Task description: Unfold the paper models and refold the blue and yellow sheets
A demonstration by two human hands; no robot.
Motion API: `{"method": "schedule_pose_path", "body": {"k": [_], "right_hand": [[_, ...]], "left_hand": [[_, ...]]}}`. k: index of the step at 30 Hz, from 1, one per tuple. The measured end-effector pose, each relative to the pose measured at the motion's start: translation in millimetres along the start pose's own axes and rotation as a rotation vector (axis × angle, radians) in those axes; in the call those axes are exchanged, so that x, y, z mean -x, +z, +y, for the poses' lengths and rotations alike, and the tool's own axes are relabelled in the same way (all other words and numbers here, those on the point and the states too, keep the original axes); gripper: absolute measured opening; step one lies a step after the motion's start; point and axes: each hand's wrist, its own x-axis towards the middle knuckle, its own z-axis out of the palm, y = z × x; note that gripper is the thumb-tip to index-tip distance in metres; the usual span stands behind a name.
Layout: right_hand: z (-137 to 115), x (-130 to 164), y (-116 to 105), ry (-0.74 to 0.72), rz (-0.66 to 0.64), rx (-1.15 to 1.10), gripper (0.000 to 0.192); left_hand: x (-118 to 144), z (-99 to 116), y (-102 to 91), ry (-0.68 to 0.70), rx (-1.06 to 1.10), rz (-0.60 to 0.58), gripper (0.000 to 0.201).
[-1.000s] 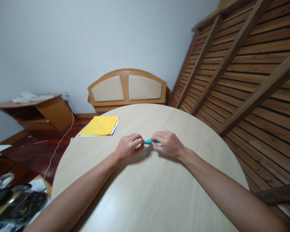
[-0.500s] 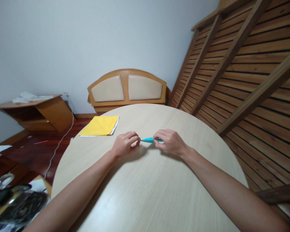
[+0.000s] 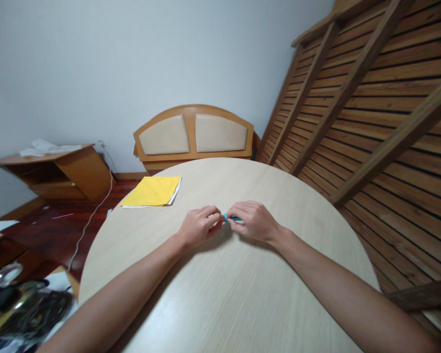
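Note:
Between my two hands, just above the table, is a narrow teal piece of what looks like folded paper. My left hand is closed, pinching its left end with thumb and fingertips. My right hand is also closed, with thumb and index finger gripping the right part. Only a short stretch of teal shows in the gap between the fingertips, and a little more under the right fingers. The rest of the piece is hidden by my hands.
A stack of yellow paper, with white sheets below it, lies at the table's far left. Beyond the table stands a padded headboard. A slatted wooden frame leans on the right. A low cabinet and a cable are left.
My left hand has moved right, closer to my right hand, and now covers the pointed left end of the teal paper. Less of the paper shows. My right hand has shifted slightly left.

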Motion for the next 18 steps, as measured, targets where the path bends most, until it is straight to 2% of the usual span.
{"method": "schedule_pose_path", "body": {"k": [18], "right_hand": [[4.0, 1.1, -1.6, -0.03, -0.007, 0.007, 0.01]], "left_hand": [[-1.4, -1.7, -2.0, -0.034, 0.021, 0.007, 0.012]]}}
